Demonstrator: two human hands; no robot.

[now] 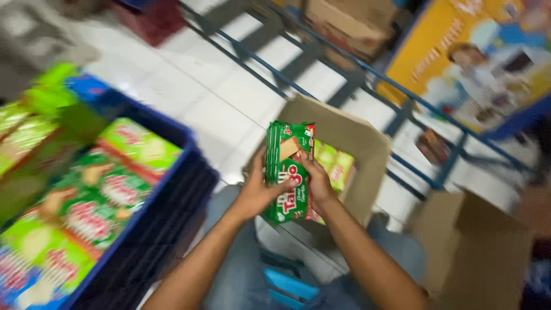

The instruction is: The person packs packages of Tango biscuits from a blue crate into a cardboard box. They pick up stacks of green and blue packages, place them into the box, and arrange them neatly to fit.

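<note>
A stack of green snack packets (285,166) is held upright between both hands, above my knees. My left hand (257,192) grips the stack's left side. My right hand (317,182) wraps its right side, thumb over the front. Just behind the hands stands an open cardboard box (356,143) holding more light-green packets (336,163).
A blue plastic crate (166,195) at the left is filled with several green and red snack packets (97,201). Another cardboard box (476,247) sits at the lower right. A blue metal rack frame (367,74) crosses the white tiled floor; a yellow display board (459,51) stands beyond it.
</note>
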